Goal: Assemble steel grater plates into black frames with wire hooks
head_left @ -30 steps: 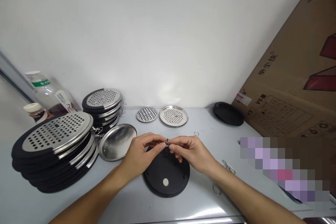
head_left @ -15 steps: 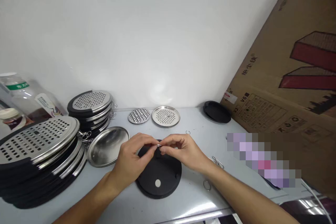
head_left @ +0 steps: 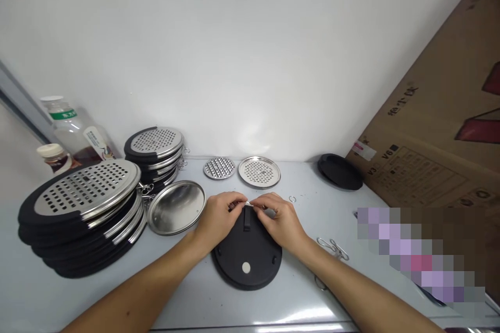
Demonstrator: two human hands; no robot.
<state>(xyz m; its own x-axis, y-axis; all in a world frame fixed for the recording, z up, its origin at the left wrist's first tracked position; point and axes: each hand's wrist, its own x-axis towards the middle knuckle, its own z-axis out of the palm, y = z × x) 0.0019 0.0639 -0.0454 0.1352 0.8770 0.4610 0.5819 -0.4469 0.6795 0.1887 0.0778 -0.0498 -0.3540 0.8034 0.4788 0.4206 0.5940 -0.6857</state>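
Between their fingertips, my left hand and my right hand both pinch a small shiny metal piece, too small to make out fully. It sits at the top end of a short black strap on a round black lid-like disc. The disc lies on the table in front of me, with a pale round spot near its lower rim and small dark nubs at its sides. To the left of my left hand lies a shallow round metal dish. Metal clips and a metal ring rest near my right forearm.
Round graters with black rims stand in a large stack and a smaller stack at left, beside bottles. Two perforated metal discs lie at the back. A black dish leans near a cardboard box.
The view has shifted, so most things appear farther right. My hands stay pinched at the metal piece, and the black strap below them shows more clearly now.
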